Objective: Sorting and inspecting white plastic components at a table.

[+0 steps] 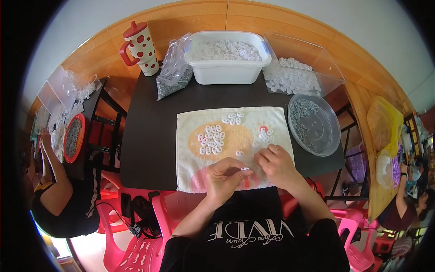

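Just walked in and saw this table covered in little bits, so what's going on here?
A person sits at a dark table, working over a cloth. The left hand pinches a small white ring, with the right hand close beside it. More white rings lie in rows on the cloth. A white tub sits behind.

A small white ring (245,169) is pinched in the fingertips of the left hand (224,178) over a cream cloth (190,149) spread on the dark desk (149,136). The right hand (275,163) is held just beside it, fingers curled (a ring is worn on one). More white rings (211,139) are laid in rows on the cloth. A white tub (226,68), a spotted mug (140,49) and a clear dish (314,124) are set further back.
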Motion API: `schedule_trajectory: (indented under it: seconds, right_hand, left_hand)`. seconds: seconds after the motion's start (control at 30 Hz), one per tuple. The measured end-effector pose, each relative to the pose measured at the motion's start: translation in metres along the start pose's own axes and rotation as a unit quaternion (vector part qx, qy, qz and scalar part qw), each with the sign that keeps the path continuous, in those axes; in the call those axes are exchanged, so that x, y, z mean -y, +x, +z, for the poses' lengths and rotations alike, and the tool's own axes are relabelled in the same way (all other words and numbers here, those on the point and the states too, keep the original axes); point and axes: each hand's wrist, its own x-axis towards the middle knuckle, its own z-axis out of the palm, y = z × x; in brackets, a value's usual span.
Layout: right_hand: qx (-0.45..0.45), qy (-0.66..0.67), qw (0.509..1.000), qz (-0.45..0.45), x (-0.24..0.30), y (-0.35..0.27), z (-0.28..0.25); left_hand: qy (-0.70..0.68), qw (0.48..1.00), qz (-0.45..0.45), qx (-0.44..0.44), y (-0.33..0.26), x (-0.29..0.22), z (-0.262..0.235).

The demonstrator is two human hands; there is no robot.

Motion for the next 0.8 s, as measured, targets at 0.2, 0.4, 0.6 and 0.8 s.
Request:
schedule_trajectory:
  seconds: [0.2,0.4,0.6,0.8]
  right_hand:
    - [0.046,-0.045,0.998,-0.008,0.005,0.008,-0.006]
    - [-0.105,0.519,0.820,0.217,0.016,0.005,-0.006]
    - [-0.099,0.475,0.857,0.174,0.023,0.011,0.010]
    - [-0.113,0.451,0.870,0.165,0.030,0.016,0.009]
  left_hand:
    - [-0.050,0.997,-0.055,0.018,-0.001,0.011,-0.004]
    - [-0.078,0.996,-0.033,0.021,-0.002,0.020,-0.006]
    - [-0.064,0.998,-0.007,0.007,-0.002,0.024,-0.005]
    - [-0.062,0.998,-0.012,-0.002,-0.005,0.023,-0.005]
